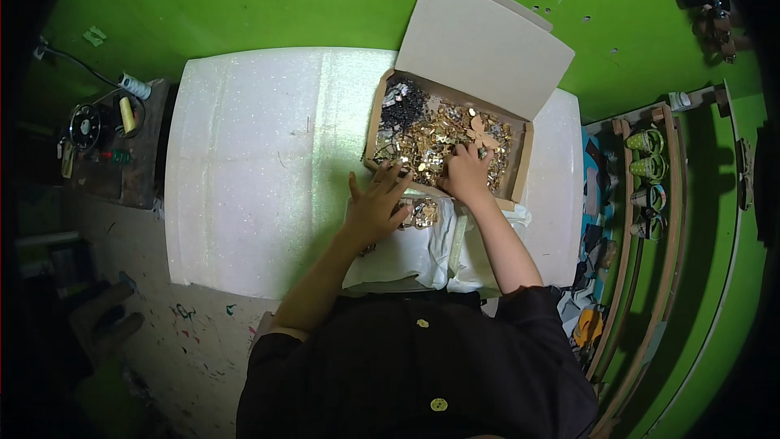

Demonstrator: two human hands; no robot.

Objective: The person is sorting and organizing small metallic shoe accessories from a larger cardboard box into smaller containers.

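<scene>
An open cardboard box holds a heap of small shiny gold metal pieces, with a cluster of small black pieces in its far left corner. Inside, near the front, my right hand has its fingers bent down into the gold pieces; whatever lies under the fingertips is hidden. My left hand is open, its fingers spread at the box's front left corner. Just right of that hand, more gold pieces lie in front of the box on white plastic. A tan butterfly-shaped piece rests on the heap.
The box lid stands raised toward the green wall. Sparkly white sheeting covers the table. On the left is a dark side table with thread spools. A wooden rack with sandals stands at the right.
</scene>
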